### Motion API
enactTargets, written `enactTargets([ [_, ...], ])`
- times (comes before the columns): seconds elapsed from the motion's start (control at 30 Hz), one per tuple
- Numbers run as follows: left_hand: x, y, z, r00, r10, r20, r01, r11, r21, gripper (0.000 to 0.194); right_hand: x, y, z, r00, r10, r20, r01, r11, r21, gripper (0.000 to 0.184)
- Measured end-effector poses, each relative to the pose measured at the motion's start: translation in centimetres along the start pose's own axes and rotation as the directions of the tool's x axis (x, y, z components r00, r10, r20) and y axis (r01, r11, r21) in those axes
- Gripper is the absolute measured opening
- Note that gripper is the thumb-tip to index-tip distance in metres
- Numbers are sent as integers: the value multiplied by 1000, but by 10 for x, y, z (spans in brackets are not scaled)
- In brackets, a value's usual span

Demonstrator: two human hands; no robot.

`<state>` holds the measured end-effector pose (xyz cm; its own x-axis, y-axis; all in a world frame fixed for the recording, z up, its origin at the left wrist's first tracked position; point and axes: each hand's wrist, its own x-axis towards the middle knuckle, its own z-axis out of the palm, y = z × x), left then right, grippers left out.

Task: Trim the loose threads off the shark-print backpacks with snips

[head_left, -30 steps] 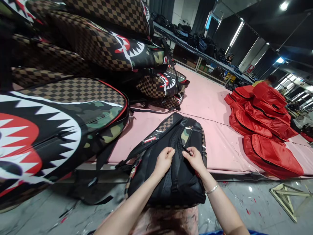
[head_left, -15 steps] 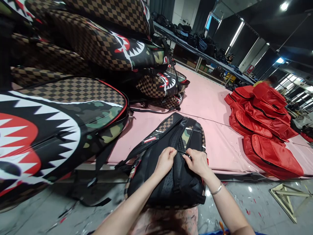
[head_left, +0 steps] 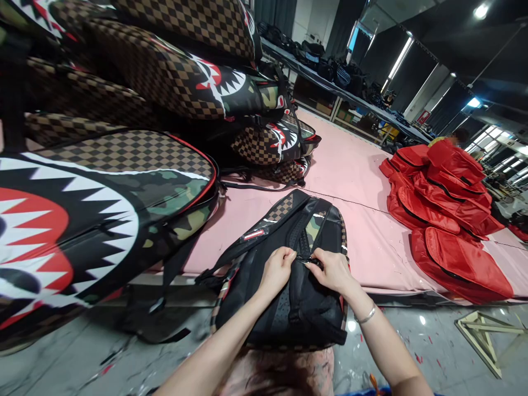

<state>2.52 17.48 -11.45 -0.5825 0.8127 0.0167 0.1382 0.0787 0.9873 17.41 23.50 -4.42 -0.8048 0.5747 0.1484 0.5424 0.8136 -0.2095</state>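
A black backpack (head_left: 264,286) lies with its back panel and shoulder straps up, at the front edge of the pink-covered table. Brown checks and camouflage patches show on its straps and sides. Between my hands runs a short thin black strap (head_left: 304,259), across the backpack's upper middle. My left hand (head_left: 279,270) is closed, thumb and finger pinching the strap's left end. My right hand (head_left: 332,269) pinches its other end, a silver bracelet on that wrist. Whether a buckle sits at the fingertips cannot be made out.
At left, checked backpacks with shark-mouth prints (head_left: 165,82) are piled high, one large backpack (head_left: 103,220) close by. Red bags (head_left: 441,192) are heaped on the pink table (head_left: 350,159) at right. A metal frame (head_left: 480,335) stands on the floor. A person sits behind the red heap.
My right hand's fingers have shifted slightly on the strap, which shows a little more between the hands. The backpack stays in place.
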Motion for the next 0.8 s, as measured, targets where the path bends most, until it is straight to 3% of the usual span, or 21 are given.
enactTargets([
  [0.33, -1, 6, -1, 999, 48, 9, -48, 998, -34, 14, 1, 0, 8, 1000, 4, -20, -3, 1000, 14, 18],
  [0.43, -3, 6, -6, 1000, 12, 14, -10, 991, -133, 18, 1, 1, 14, 997, 63, -55, -54, 987, 152, 18],
  [0.5, -5, 7, -14, 999, -14, 38, 22, 975, -220, 26, -2, 3, 20, 979, 177, -104, -138, 943, 304, 21],
  [0.6, -14, 11, -33, 993, -62, 100, 98, 907, -409, 38, -12, 7, 28, 916, 379, -131, -285, 846, 451, 29],
  [0.7, -28, 15, -47, 966, -130, 223, 238, 782, -576, 26, -24, 9, 34, 862, 497, -100, -412, 803, 430, 29],
  [0.8, -44, 16, -45, 905, -211, 369, 393, 748, -535, 61, -30, 7, 37, 853, 521, -14, -485, 803, 346, 31],
])
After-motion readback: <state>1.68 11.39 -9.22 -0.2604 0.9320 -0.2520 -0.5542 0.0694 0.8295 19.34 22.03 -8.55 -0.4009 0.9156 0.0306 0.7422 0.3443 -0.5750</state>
